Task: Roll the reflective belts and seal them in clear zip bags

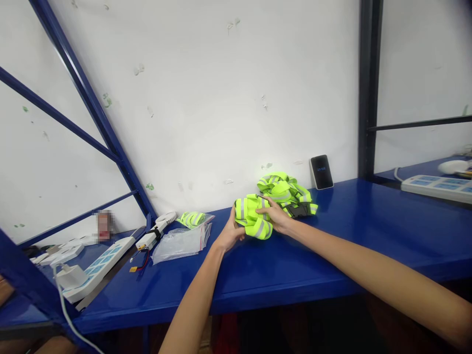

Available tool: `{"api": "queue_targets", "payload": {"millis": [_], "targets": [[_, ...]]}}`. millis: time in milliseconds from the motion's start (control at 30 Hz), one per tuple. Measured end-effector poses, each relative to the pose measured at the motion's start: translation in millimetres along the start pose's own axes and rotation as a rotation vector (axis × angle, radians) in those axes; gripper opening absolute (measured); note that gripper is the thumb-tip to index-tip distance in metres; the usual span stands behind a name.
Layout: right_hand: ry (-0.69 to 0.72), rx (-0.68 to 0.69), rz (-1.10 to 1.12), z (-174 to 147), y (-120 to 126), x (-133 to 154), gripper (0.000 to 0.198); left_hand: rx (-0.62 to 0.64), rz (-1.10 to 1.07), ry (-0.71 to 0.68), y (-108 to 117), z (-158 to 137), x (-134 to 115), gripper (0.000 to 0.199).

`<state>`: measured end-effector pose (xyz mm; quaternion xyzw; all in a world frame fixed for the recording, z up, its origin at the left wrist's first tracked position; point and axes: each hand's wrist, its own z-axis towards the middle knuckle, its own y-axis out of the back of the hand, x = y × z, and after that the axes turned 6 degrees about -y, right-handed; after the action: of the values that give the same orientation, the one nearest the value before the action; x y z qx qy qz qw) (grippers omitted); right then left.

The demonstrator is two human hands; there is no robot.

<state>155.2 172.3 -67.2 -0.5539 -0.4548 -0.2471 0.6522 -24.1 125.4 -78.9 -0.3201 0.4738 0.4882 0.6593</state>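
Note:
Between my two hands is a bundled neon-yellow reflective strap [254, 215] with silver stripes, raised a little over the blue table. My left hand [230, 232] grips its left side, thumb in front. My right hand [276, 216] closes on its right side, fingers across the folds. Just behind, against the wall, lies a loose heap of the same yellow reflective straps [282, 189]. A black buckle [299, 210] shows at the front right of that heap. Part of the bundle is covered by my fingers.
Clear plastic bags [182, 243] lie left of my hands, beside another folded yellow strap [191, 219]. A white device with wires [149, 239] and a power strip [103, 268] sit farther left. A phone-like display [321, 172] leans on the wall. Blue frame posts [99, 108] bound the table [368, 236].

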Motion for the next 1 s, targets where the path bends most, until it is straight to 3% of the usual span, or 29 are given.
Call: {"api": "queue_targets", "payload": {"millis": [100, 233, 400, 667, 867, 1000], "targets": [[-0.028, -0.049, -0.007, 0.2, 0.8, -1.8, 0.065, -0.013, 0.335, -0.134, 0.7, 0.3, 10.8, 0.129], [-0.025, -0.046, 0.005, 2.8, 2.0, -7.5, 0.055, -0.093, 0.76, -0.274, 0.1, 1.1, 21.3, 0.131], [-0.034, -0.011, 0.005, 5.8, 2.1, -12.4, 0.047, -0.179, 0.968, -0.289, 0.9, 0.0, 20.9, 0.122], [-0.027, 0.187, -0.083, 7.8, 9.5, -18.3, 0.05, -0.275, 0.874, -0.343, -2.8, 1.2, 17.9, 0.065], [0.115, 0.281, -0.332, -1.5, 6.6, -16.8, 0.042, -0.465, 0.769, -0.351, -1.1, 5.7, 20.0, 0.049], [0.26, 0.352, -0.526, -8.6, 4.7, -10.7, 0.033, -0.413, 0.635, -0.363, 5.0, 6.1, 21.9, 0.05]]}}
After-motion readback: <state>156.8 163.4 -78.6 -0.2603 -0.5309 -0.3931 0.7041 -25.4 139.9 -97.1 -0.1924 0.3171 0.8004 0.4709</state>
